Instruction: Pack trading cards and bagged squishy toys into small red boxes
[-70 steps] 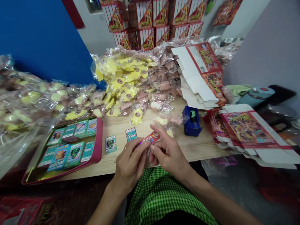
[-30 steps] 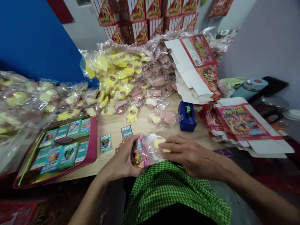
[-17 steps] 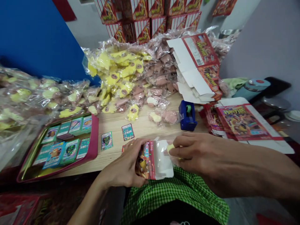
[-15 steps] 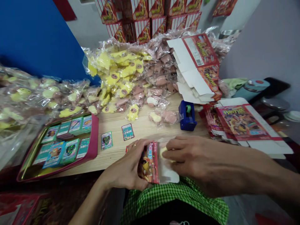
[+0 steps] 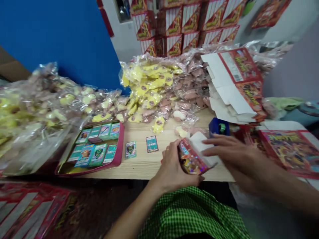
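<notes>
Head view: the left hand [image 5: 174,169] grips a small red printed carton [image 5: 190,157] firmly above the bench [image 5: 147,166], while the right hand [image 5: 239,159], open with fingers spread and holding nothing, lies at the carton's white flap [image 5: 199,144], near a blue tape dispenser [image 5: 218,127].

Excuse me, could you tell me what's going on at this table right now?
A person is working at a wooden table. Their left hand grips a small red printed box, while their right hand reaches over its white flap. Nearby lie two loose cards, a pink tin tray of cards, a blue tape dispenser, heaps of bagged yellow and pink toys, and unfolded red cartons.
</notes>
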Motion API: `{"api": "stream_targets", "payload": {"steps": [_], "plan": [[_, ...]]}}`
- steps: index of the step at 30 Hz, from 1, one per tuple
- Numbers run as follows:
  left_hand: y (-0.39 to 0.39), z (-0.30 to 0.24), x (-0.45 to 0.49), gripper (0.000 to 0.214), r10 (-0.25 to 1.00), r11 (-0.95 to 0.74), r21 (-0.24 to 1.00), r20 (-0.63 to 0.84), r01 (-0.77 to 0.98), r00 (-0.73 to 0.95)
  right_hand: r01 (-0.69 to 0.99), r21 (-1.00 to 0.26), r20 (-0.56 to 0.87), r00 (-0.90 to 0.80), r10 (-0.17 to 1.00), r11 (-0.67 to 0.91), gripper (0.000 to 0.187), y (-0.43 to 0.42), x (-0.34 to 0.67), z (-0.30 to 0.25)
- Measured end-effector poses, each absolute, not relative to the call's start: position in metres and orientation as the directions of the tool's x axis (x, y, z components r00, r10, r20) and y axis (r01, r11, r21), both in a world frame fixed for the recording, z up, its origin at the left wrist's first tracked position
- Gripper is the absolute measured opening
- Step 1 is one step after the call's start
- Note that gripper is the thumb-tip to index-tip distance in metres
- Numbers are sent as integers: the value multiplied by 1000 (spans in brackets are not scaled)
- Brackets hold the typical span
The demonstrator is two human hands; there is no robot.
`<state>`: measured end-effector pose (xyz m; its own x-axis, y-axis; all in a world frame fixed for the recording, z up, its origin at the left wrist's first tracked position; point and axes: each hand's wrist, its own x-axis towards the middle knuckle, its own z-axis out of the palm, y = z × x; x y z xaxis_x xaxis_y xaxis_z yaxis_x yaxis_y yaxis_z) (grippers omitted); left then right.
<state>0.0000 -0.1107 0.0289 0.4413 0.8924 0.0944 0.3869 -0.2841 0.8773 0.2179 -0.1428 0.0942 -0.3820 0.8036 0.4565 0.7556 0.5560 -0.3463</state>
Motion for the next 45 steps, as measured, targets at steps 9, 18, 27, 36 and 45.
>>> {"api": "stream_targets", "payload": {"steps": [9,18,27,36,45], "plan": [[-71,-21,-85,46,954,-272,469,244,840,173,748,-346,38,-592,805,566,52,-91,90,65],[-140,-58,-212,53,792,-599,183,279,780,543,772,-208,-105,-628,771,600,59,-128,21,-4],[-139,-19,-187,18,825,-335,602,559,725,-84,802,-215,125,-543,830,557,17,-120,61,7],[-114,27,-160,29,682,-200,889,428,412,-593,788,-175,298,-529,794,590,25,-34,31,52],[-124,35,-172,19,704,-253,902,419,349,-573,716,-358,45,-627,777,599,13,-33,-6,0]]}}
